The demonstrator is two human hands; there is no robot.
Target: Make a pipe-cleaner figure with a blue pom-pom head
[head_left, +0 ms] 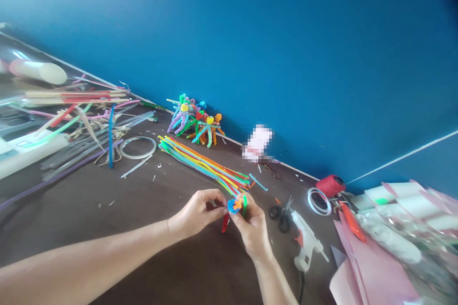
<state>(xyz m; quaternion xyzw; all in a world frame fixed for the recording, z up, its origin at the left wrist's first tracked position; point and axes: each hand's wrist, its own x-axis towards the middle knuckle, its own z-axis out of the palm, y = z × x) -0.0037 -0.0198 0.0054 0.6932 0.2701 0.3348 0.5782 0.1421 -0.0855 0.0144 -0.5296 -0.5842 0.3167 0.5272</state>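
Both my hands meet over the table around a small pipe cleaner figure (pixel 234 206) with a blue coil, an orange middle and a green strand. My right hand (pixel 253 226) is closed on it, thumb in front. The fingers of my left hand (pixel 200 212) pinch at its left edge, where a red pipe cleaner end (pixel 225 223) hangs below. Just behind my hands lies a bundle of coloured pipe cleaners (pixel 203 164). Several finished-looking pipe cleaner figures (pixel 196 119) stand against the wall.
Black-handled scissors (pixel 282 217) and a white glue gun (pixel 308 243) lie right of my hands. Further right are a red thread spool (pixel 329 186), a tape roll (pixel 319 201) and pink sheets (pixel 372 262). At left, a clear ring (pixel 138 147) lies beside piled sticks and strips (pixel 77 97).
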